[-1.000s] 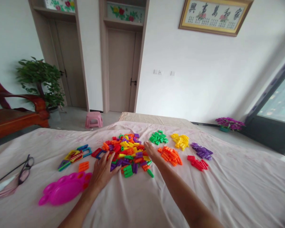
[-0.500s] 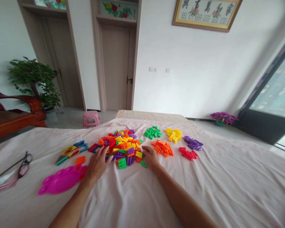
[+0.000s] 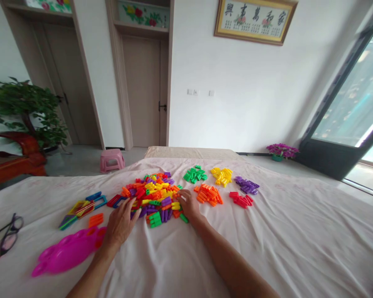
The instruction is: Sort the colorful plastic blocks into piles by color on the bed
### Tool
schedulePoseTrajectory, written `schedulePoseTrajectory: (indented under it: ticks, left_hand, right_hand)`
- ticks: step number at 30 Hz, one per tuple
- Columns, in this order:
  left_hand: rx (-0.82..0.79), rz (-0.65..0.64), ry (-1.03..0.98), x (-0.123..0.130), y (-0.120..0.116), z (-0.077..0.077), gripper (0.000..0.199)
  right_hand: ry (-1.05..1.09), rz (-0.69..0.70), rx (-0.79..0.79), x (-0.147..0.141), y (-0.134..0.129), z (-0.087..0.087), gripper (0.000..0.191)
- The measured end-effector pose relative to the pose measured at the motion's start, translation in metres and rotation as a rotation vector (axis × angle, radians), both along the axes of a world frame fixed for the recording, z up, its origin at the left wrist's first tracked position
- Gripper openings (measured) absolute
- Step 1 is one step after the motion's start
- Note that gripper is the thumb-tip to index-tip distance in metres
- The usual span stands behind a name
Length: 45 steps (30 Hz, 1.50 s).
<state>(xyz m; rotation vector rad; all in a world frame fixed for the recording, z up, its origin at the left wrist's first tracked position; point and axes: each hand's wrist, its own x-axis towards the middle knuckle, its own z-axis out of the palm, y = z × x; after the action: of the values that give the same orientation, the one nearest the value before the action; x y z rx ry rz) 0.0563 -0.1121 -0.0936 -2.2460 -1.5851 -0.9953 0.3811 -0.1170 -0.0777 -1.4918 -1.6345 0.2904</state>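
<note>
A mixed heap of plastic building pieces (image 3: pixel 157 191) in several colours lies on the cloth between my hands. My left hand (image 3: pixel 120 221) rests against its left side, thumb and fingers apart, holding nothing that I can see. At the heap's right edge, my right hand (image 3: pixel 190 206) touches the pieces with its fingers stretched out; their tips are partly hidden. Sorted by colour, separate piles lie to the right: green pieces (image 3: pixel 195 174), yellow pieces (image 3: pixel 221 176), orange pieces (image 3: pixel 208 195), purple pieces (image 3: pixel 247 185) and red pieces (image 3: pixel 241 200).
Left of the heap are a magenta plastic tray (image 3: pixel 65 253), an orange piece (image 3: pixel 96 219) and colourful frame-shaped tiles (image 3: pixel 82 207). Eyeglasses (image 3: pixel 10 234) lie at the far left of the cloth (image 3: pixel 236 244). A pink stool (image 3: pixel 112 160) stands beyond.
My right hand has come in against the heap's right edge. My left hand stays at the left side. The whole view has shifted slightly, moving most things leftward.
</note>
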Motion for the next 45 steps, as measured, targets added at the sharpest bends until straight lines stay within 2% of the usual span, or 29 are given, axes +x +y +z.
schedulePoseTrajectory:
  ticks: [2, 6, 11, 15, 18, 21, 25, 27, 29, 31, 34, 37, 40, 43, 45]
  left_hand:
    - [0.015, -0.016, -0.016, -0.001, 0.003, -0.003, 0.051]
    - [0.028, -0.069, -0.057, -0.006, 0.007, -0.007, 0.050]
    - [-0.042, -0.096, -0.179, -0.015, 0.014, -0.013, 0.051]
    - [-0.179, -0.021, -0.305, -0.022, 0.021, -0.018, 0.055]
    - [-0.190, 0.037, -0.338, -0.025, 0.026, -0.018, 0.058]
    - [-0.120, 0.116, -0.291, -0.026, 0.024, -0.014, 0.060]
    - [-0.092, 0.212, -0.145, -0.022, 0.016, -0.008, 0.059]
    - [-0.115, 0.252, -0.093, -0.021, 0.013, -0.006, 0.058]
    - [-0.135, 0.269, -0.061, -0.020, 0.012, -0.005, 0.056]
    - [-0.145, 0.249, -0.039, -0.020, 0.012, -0.005, 0.056]
    - [-0.155, 0.243, -0.025, -0.021, 0.013, -0.004, 0.055]
    - [-0.170, 0.256, -0.022, -0.021, 0.013, -0.003, 0.054]
    - [-0.176, 0.251, -0.008, -0.021, 0.014, -0.004, 0.055]
    - [-0.163, 0.251, 0.001, -0.022, 0.016, -0.005, 0.054]
    - [-0.145, 0.239, 0.000, -0.022, 0.018, -0.006, 0.054]
  right_hand:
    - [0.065, -0.026, 0.083, 0.001, -0.003, -0.003, 0.026]
    - [0.169, -0.102, 0.137, 0.013, -0.005, -0.004, 0.034]
    - [0.115, -0.316, 0.259, 0.049, -0.008, 0.008, 0.043]
    - [-0.061, -0.535, 0.252, 0.082, -0.012, 0.020, 0.047]
    - [-0.164, -0.653, 0.183, 0.101, -0.012, 0.018, 0.045]
    - [-0.232, -0.701, 0.170, 0.112, -0.011, 0.011, 0.042]
    - [-0.257, -0.709, 0.241, 0.113, -0.012, 0.008, 0.040]
    - [-0.262, -0.676, 0.309, 0.104, -0.014, 0.013, 0.039]
    - [-0.264, -0.552, 0.374, 0.089, -0.018, 0.018, 0.037]
    - [-0.249, -0.345, 0.401, 0.067, -0.023, 0.023, 0.034]
    - [-0.217, -0.005, 0.340, 0.031, -0.030, 0.025, 0.029]
    - [-0.264, 0.198, 0.238, 0.006, -0.035, 0.023, 0.023]
    - [-0.354, 0.229, 0.174, -0.002, -0.036, 0.018, 0.029]
    - [-0.364, 0.208, 0.151, -0.001, -0.034, 0.016, 0.019]
    - [-0.348, 0.195, 0.147, 0.001, -0.033, 0.015, 0.018]
